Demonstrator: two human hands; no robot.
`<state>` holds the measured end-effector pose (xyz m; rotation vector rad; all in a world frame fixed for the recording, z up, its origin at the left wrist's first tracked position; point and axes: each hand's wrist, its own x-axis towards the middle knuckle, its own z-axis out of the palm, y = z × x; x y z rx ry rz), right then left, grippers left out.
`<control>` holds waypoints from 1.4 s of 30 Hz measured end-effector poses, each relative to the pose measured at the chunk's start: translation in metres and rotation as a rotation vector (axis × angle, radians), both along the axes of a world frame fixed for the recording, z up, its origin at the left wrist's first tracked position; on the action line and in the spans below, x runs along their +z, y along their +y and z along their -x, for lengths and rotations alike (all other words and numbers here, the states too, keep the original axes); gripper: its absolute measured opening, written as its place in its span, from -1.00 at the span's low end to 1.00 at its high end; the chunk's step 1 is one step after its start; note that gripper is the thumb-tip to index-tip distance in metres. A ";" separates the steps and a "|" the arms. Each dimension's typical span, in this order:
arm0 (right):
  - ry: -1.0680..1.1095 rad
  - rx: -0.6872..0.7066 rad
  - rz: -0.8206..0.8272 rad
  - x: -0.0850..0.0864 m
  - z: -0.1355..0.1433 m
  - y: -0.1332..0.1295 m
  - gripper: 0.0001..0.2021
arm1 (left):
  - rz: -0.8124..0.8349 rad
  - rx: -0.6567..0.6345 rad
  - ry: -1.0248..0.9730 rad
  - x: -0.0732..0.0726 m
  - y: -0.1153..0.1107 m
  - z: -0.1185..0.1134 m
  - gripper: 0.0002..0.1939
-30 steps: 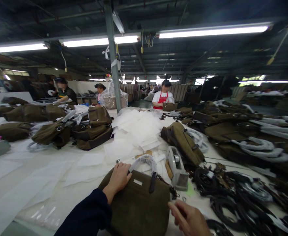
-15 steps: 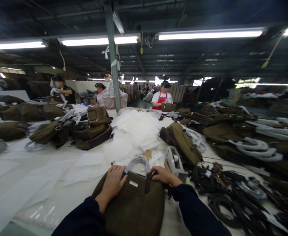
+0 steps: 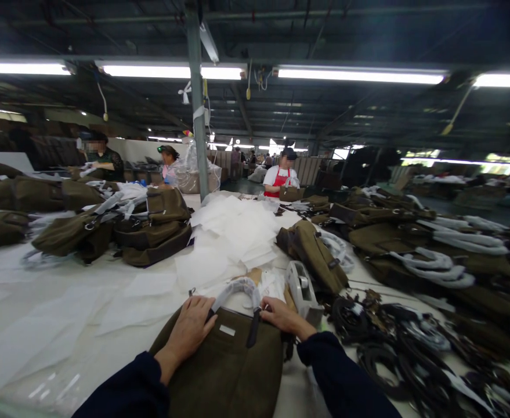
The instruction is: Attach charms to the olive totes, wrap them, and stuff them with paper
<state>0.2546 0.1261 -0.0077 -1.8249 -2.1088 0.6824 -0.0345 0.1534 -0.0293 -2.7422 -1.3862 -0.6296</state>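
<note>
An olive-green handbag (image 3: 224, 371) with a small pale label plate lies in front of me at the table's near edge. Its arched handle (image 3: 240, 284) is wrapped in clear plastic and ends in dark leather tabs. My left hand (image 3: 190, 326) rests over the bag's upper left edge beside the handle's left base, fingers curled on it. On the other side, my right hand (image 3: 281, 316) pinches the top edge by the handle's right base. The fingertips of the right hand are partly hidden.
A white tape dispenser (image 3: 300, 290) stands right of the bag. White paper sheets (image 3: 237, 226) are heaped ahead. Other olive bags (image 3: 154, 232) lie left, more (image 3: 389, 244) right. Coiled dark straps (image 3: 380, 363) cover the near right. A person in a red apron (image 3: 279, 180) stands across the table.
The whole view has shifted slightly, so things appear a little further left. Both hands keep their places on the handbag.
</note>
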 end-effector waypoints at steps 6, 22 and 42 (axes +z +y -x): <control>-0.211 0.035 0.014 0.036 0.014 0.002 -0.86 | -0.044 -0.056 0.135 -0.003 0.005 0.003 -0.64; 0.579 -0.223 0.418 0.034 0.026 -0.040 -0.78 | 1.155 -0.002 -0.747 0.028 -0.061 -0.080 -0.61; 1.061 -0.321 0.108 0.003 0.090 -0.151 -0.63 | 1.280 -0.200 -1.089 -0.004 -0.095 -0.066 -0.78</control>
